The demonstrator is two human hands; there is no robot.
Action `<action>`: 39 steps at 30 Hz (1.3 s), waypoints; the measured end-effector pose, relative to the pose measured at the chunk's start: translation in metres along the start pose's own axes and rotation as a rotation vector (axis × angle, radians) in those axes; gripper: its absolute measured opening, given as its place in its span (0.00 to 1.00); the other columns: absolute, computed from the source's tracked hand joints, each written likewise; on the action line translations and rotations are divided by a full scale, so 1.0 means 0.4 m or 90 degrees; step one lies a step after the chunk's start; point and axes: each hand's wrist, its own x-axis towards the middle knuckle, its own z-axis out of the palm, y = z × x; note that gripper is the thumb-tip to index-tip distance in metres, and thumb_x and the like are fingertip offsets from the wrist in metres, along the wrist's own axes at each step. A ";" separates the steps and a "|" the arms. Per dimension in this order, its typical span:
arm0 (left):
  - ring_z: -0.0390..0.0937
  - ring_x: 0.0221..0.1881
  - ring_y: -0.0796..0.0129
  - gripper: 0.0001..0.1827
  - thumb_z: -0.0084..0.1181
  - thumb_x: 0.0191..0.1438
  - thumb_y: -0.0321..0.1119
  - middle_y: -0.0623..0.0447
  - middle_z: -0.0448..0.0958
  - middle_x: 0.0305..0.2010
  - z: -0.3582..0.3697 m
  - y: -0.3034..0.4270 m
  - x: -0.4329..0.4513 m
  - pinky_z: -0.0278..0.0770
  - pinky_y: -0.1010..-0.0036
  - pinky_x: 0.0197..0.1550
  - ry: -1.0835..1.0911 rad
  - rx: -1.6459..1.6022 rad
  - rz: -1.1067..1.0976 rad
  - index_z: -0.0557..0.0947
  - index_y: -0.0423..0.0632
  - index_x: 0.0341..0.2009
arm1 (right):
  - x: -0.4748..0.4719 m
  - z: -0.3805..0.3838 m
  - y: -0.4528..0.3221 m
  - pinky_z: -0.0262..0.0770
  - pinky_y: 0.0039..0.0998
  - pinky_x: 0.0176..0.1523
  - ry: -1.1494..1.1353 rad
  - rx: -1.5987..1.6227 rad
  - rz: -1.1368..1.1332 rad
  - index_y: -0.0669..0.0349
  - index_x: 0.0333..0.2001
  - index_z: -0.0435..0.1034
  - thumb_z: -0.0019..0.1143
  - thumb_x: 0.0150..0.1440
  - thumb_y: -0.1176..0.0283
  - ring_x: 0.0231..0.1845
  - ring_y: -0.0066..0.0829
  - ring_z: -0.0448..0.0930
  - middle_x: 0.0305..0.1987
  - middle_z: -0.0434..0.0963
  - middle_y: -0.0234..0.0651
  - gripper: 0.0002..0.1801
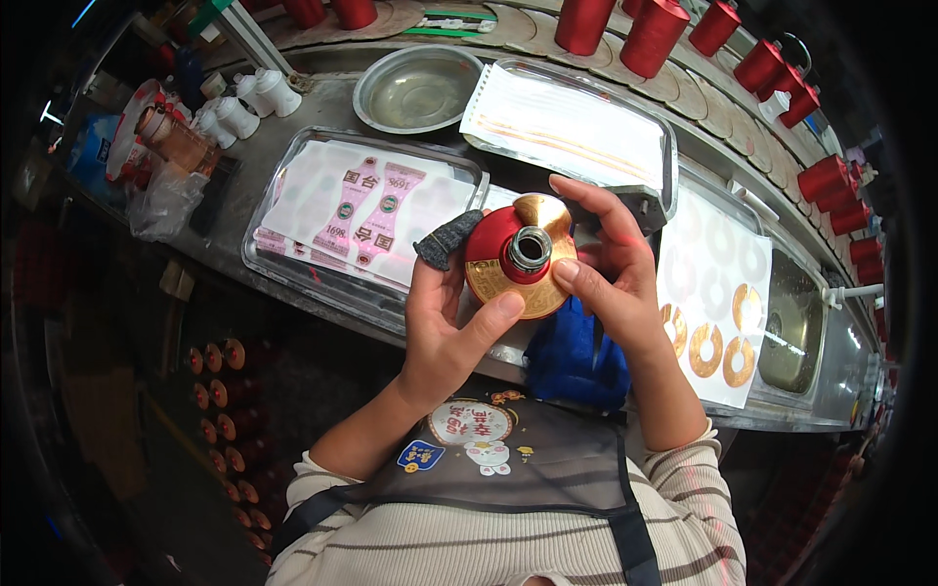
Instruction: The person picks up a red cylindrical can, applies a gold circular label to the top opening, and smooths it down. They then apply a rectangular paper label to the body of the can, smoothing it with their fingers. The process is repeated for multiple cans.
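Observation:
A red bottle [484, 238] with an uncapped glass neck faces up between my hands. A gold ring-shaped label [487, 282] lies around its shoulder, one part of it standing off near the top. My left hand [447, 329] grips the bottle from the left, thumb on the gold label, with a dark cloth piece [443, 240] at its fingertips. My right hand [623, 275] touches the label's right side with the thumb; its index finger is raised, clear of the bottle. To the right, a white backing sheet [722, 293] carries several gold ring labels [705, 350].
A tray [253, 253] of pink printed labels [385, 212] lies left, a metal basin [418, 88] behind it. Another tray [670, 168] holds white sheets. Red bottles [654, 40] stand on a plated conveyor [703, 102] at the back. A sink [791, 329] is at right; blue cloth [575, 355] hangs at the edge.

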 end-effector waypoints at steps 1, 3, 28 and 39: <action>0.68 0.65 0.62 0.36 0.64 0.59 0.29 0.44 0.67 0.65 -0.002 0.000 -0.001 0.65 0.65 0.69 -0.001 0.005 0.000 0.61 0.41 0.67 | 0.000 0.002 0.001 0.69 0.13 0.34 0.004 -0.002 -0.006 0.66 0.68 0.61 0.66 0.55 0.69 0.39 0.13 0.77 0.66 0.68 0.36 0.39; 0.68 0.65 0.62 0.36 0.64 0.58 0.29 0.44 0.67 0.65 -0.004 -0.001 -0.001 0.65 0.65 0.69 -0.002 0.012 0.000 0.61 0.41 0.67 | 0.001 0.006 0.004 0.68 0.13 0.32 0.012 -0.006 -0.018 0.66 0.68 0.61 0.66 0.55 0.69 0.36 0.12 0.77 0.65 0.69 0.35 0.38; 0.66 0.67 0.30 0.34 0.54 0.63 0.60 0.23 0.57 0.72 -0.079 -0.048 -0.019 0.63 0.48 0.67 0.041 0.509 0.291 0.80 0.41 0.57 | -0.011 0.013 0.029 0.57 0.13 0.24 0.038 -0.161 -0.132 0.67 0.64 0.65 0.70 0.50 0.71 0.22 0.06 0.64 0.63 0.73 0.36 0.38; 0.51 0.75 0.29 0.29 0.54 0.62 0.60 0.21 0.54 0.73 -0.044 0.018 -0.078 0.35 0.35 0.72 -0.003 0.789 0.278 0.86 0.48 0.52 | -0.010 0.028 0.029 0.67 0.14 0.32 0.043 -0.061 -0.098 0.67 0.66 0.63 0.65 0.54 0.72 0.28 0.08 0.71 0.62 0.72 0.37 0.36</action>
